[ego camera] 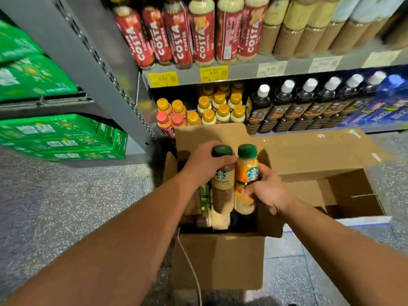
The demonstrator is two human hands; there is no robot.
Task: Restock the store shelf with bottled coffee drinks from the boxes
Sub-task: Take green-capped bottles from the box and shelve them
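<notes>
Two green-capped Starbucks coffee bottles are held side by side above an open cardboard box [218,259] on the floor. My left hand [205,164] grips the brown-labelled bottle [223,180] near its neck. My right hand [268,191] grips the orange-labelled bottle [246,173] round its middle. More bottles [205,202] stand inside the box below them, partly hidden. The low shelf behind holds small yellow-capped bottles [220,109] and red-capped ones [170,120].
A second open cardboard box [344,195] lies to the right on the speckled floor. Costa bottles [176,34] fill the upper shelf, black bottles with white caps [309,102] the lower right. Green cartons [61,138] stack at left beside a grey upright [106,69].
</notes>
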